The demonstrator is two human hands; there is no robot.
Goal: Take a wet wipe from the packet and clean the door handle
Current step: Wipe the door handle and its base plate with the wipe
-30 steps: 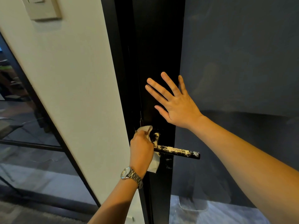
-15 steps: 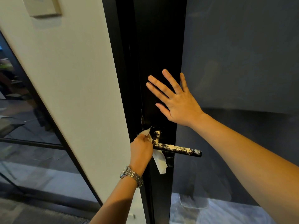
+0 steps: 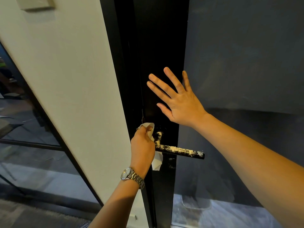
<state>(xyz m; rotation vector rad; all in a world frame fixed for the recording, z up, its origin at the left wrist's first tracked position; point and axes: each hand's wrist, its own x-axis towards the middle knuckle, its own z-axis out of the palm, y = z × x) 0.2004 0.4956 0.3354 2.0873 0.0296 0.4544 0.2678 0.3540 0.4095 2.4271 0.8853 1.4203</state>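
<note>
A person's left hand [image 3: 142,145] is gripping a white wet wipe [image 3: 157,162], fingers curled around it, and is pressing it against the inner end of a black lever door handle [image 3: 179,151], where the lever is meeting its neck. 1 corner of the wipe is poking out above the thumb, and a loose tail is hanging just below the hand. The door handle is stretching away to the right of this hand, with pale, flaky patches showing along its top and at its far tip.

The right hand [image 3: 179,104] is lying open and flat above and to the right of the left hand. Its 5 digits are spread against the door, across the edge where the black door stile [image 3: 161,46] is meeting the dark glass panel [image 3: 246,63]. It is holding nothing and is staying clear of the handle below it.

A silver metal-band watch [image 3: 131,176] is sitting on the left wrist, its dial too small to read. To the left of the left hand, a cream wall [image 3: 74,79] is running upward to a pale switch plate [image 3: 37,4] far above.
</note>
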